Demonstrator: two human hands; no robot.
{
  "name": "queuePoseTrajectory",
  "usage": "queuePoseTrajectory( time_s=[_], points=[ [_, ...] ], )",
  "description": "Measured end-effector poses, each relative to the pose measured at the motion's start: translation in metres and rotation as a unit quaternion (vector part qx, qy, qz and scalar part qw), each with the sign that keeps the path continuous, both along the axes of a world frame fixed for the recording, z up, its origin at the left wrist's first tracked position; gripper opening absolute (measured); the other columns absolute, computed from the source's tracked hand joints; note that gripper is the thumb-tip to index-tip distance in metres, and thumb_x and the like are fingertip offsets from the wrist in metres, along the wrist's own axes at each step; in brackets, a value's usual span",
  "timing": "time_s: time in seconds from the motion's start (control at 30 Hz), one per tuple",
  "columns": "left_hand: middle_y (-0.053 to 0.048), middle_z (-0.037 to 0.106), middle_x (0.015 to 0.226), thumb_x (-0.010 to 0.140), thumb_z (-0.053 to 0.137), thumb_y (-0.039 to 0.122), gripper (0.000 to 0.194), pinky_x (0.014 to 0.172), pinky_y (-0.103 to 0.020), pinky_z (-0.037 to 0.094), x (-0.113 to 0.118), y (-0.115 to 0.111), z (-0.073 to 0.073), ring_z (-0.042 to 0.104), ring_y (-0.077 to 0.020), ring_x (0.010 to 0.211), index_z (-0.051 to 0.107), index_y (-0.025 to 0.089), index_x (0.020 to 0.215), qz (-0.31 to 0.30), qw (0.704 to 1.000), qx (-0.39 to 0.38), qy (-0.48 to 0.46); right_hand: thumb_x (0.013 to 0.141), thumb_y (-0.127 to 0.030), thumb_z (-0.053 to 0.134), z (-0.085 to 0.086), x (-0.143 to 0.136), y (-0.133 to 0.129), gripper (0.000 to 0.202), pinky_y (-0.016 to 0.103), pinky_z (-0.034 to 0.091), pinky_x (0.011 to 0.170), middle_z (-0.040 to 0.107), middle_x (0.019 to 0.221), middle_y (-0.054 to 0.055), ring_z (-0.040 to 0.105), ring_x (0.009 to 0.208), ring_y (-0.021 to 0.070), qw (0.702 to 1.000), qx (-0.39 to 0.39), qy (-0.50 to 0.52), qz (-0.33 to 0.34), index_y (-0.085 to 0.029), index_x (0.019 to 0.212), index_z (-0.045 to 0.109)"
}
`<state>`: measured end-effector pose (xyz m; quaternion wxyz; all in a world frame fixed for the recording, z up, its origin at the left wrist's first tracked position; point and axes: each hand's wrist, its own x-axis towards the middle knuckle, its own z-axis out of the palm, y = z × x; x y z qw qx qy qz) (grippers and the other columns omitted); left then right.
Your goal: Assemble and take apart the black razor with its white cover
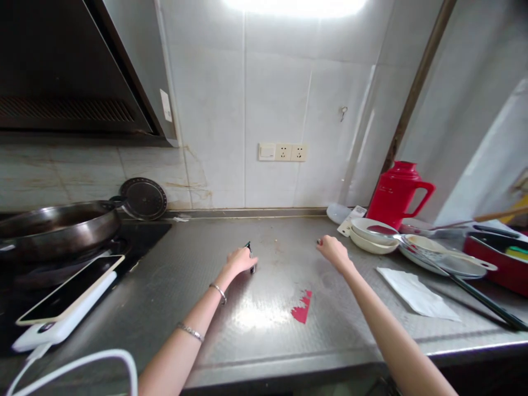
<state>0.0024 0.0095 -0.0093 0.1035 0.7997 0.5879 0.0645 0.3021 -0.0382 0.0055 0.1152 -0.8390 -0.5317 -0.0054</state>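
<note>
My left hand [239, 259] is over the metal counter, fingers closed around a slim black-and-silver object [252, 258]. Most of that object is behind the fingers, so its kind does not show. To the right, my right hand [333, 253] is closed in a loose fist above the counter. A tiny dark spot [318, 241] shows at its fingertips, too small to name. Between my forearms, nearer the front edge, lies a piece of red paper [302, 309] with a jagged, cut-looking left edge. Neither hand touches it.
At left, a steel pan [61, 225] sits on the black stove, with a phone [70, 291] and a white power bank [68, 316] in front. At right stand a red thermos [394, 192], stacked bowls [373, 245], a white napkin [416, 294] and a red pot [490, 261].
</note>
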Motion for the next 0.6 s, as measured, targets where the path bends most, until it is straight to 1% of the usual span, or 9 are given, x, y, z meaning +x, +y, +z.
queuePoseTrajectory(
  time_s=[0.1,0.17,0.23,0.3,0.4,0.5,0.6],
  points=[
    [-0.015,0.069,0.091,0.076,0.046,0.038,0.031,0.067,-0.029,0.044,0.002,-0.001,-0.003,0.064,-0.0258,0.087,0.067,0.016,0.086,0.01,1.0,-0.002,-0.001,0.078,-0.026,0.049,-0.003,0.034,-0.001,0.028,0.029,0.045,0.068,0.065,0.1,0.018,0.063,0.09,0.0261,0.999,-0.037,-0.017,-0.012,-0.014,0.097,0.065],
    [-0.015,0.068,0.093,0.076,0.047,0.035,0.029,0.067,-0.028,0.044,0.002,0.0,-0.005,0.064,-0.0253,0.088,0.067,0.016,0.087,0.016,1.0,-0.008,-0.004,0.077,-0.029,0.051,-0.007,0.048,-0.001,0.03,0.03,0.045,0.067,0.065,0.098,0.019,0.063,0.09,0.0267,0.997,-0.07,-0.017,-0.007,-0.012,0.097,0.065],
    [-0.015,0.069,0.093,0.076,0.047,0.033,0.028,0.067,-0.028,0.044,0.002,0.0,-0.006,0.064,-0.0249,0.088,0.067,0.016,0.088,0.019,1.0,-0.015,-0.007,0.077,-0.03,0.051,-0.011,0.054,0.0,0.031,0.03,0.045,0.067,0.066,0.095,0.02,0.064,0.089,0.0272,0.995,-0.1,-0.008,-0.002,-0.011,0.097,0.065],
    [-0.016,0.069,0.093,0.076,0.047,0.031,0.029,0.066,-0.027,0.044,0.003,-0.001,-0.006,0.064,-0.0247,0.087,0.067,0.015,0.089,0.02,1.0,-0.021,-0.011,0.076,-0.028,0.052,-0.016,0.056,0.002,0.03,0.03,0.045,0.067,0.066,0.093,0.019,0.064,0.088,0.0272,0.993,-0.121,0.002,0.001,-0.01,0.096,0.066],
    [-0.016,0.069,0.092,0.076,0.048,0.029,0.027,0.064,-0.026,0.044,0.004,-0.003,-0.003,0.065,-0.0238,0.086,0.068,0.015,0.087,0.013,1.0,-0.021,-0.015,0.075,-0.025,0.052,-0.022,0.055,0.004,0.028,0.03,0.045,0.066,0.066,0.095,0.019,0.064,0.089,0.0274,0.991,-0.131,0.01,-0.004,-0.012,0.093,0.067],
    [-0.015,0.069,0.091,0.076,0.048,0.028,0.026,0.064,-0.025,0.043,0.004,-0.005,-0.003,0.065,-0.0219,0.085,0.069,0.015,0.085,0.012,1.0,-0.013,-0.021,0.075,-0.025,0.051,-0.025,0.052,0.004,0.028,0.03,0.044,0.066,0.066,0.098,0.02,0.063,0.092,0.0287,0.993,-0.119,0.017,-0.001,-0.011,0.094,0.067],
    [-0.014,0.069,0.09,0.079,0.046,0.029,0.027,0.063,-0.023,0.042,0.004,-0.003,-0.006,0.065,-0.0208,0.085,0.069,0.015,0.083,0.013,1.0,-0.006,-0.027,0.077,-0.027,0.05,-0.025,0.044,0.003,0.029,0.03,0.043,0.066,0.065,0.1,0.02,0.062,0.093,0.0295,0.995,-0.099,0.017,0.008,-0.01,0.094,0.067]
  ],
)
